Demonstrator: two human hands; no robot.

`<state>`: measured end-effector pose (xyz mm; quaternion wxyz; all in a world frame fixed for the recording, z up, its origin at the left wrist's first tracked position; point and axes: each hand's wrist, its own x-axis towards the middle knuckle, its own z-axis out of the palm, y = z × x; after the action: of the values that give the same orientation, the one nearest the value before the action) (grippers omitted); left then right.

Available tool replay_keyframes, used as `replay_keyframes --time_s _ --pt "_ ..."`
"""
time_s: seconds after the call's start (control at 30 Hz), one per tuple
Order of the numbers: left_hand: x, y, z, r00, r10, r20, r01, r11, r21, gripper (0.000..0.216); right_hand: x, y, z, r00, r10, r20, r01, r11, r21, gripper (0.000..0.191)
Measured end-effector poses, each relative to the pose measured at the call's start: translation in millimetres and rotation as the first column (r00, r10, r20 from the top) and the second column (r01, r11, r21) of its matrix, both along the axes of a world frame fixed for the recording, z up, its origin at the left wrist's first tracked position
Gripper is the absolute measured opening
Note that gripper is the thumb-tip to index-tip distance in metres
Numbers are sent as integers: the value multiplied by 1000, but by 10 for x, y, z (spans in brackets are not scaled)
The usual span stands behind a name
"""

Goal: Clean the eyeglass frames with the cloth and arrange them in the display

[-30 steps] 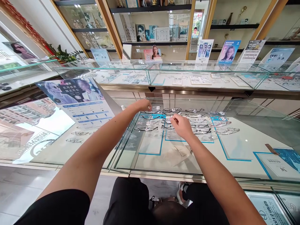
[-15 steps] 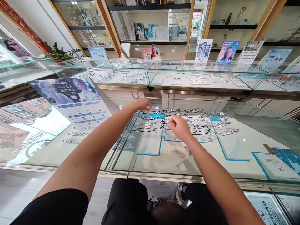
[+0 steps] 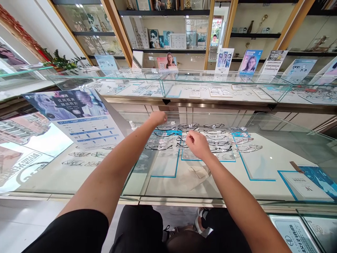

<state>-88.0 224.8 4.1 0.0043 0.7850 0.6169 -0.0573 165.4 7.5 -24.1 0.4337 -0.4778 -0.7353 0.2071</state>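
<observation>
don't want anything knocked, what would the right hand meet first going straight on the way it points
The right hand would probably meet the eyeglass frames just ahead of it first; depth is unclear, so it might instead pass above them.

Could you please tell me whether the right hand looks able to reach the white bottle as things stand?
Probably not directly: the left forearm stretches between the right hand and the white bottle, so it would likely have to go over or around.
</observation>
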Motion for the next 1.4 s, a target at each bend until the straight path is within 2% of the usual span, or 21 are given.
replay_keyframes --time_s 0.07,0.13,0.3,0.43,0.53,0.6,0.63,0.73,0.83,0.93,1.0,1.1,1.4 --pt "19 -1 -6 1000 11 27 -11 1000 16 33 13 11 -10 1000 6 -14 -6 1000 -16 8" --pt "37 -7 20 997 19 69 -21 999 40 30 32 19 -13 1000 4 -23 -4 1000 -28 12" --pt "75 -68 231 974 28 223 -59 989 136 23 70 45 -16 999 -42 -14 42 999 -9 20" --pt "104 -227 424 924 -3 381 -84 974 210 18 88 74 -32 998 -63 -27 63 998 8 22" --pt "144 -436 484 870 -52 491 -72 970 232 18 106 91 -41 996 -56 -64 58 998 29 21" --pt "194 -625 470 763 -97 640 -52 976 210 22 117 104 -41 991 -50 -121 53 998 24 20" --pt "228 -734 446 665 -113 738 -39 982 185 24 120 113 -38 985 -49 -168 51 999 7 18" --pt "357 -1092 318 274 -86 958 17 996 84 34 114 141 -19 932 -48 -360 22 997 -76 16" --pt "500 -1416 129 17 7 1000 62 998 -8 43 88 144 20 873 -45 -486 -20 992 -128 19" --pt "622 -1625 -61 -140 77 987 76 995 -66 45 63 104 68 866 -31 -499 -41 990 -134 22" --pt "678 -1702 -154 -197 93 976 81 994 -78 43 58 69 95 877 -28 -480 -39 991 -128 26" --pt "710 -1775 -212 -222 86 971 85 994 -68 42 70 31 126 900 -19 -436 -38 992 -122 29" --pt "679 -1920 -133 -221 50 974 81 996 -33 38 82 -28 171 930 26 -366 -77 989 -126 31"
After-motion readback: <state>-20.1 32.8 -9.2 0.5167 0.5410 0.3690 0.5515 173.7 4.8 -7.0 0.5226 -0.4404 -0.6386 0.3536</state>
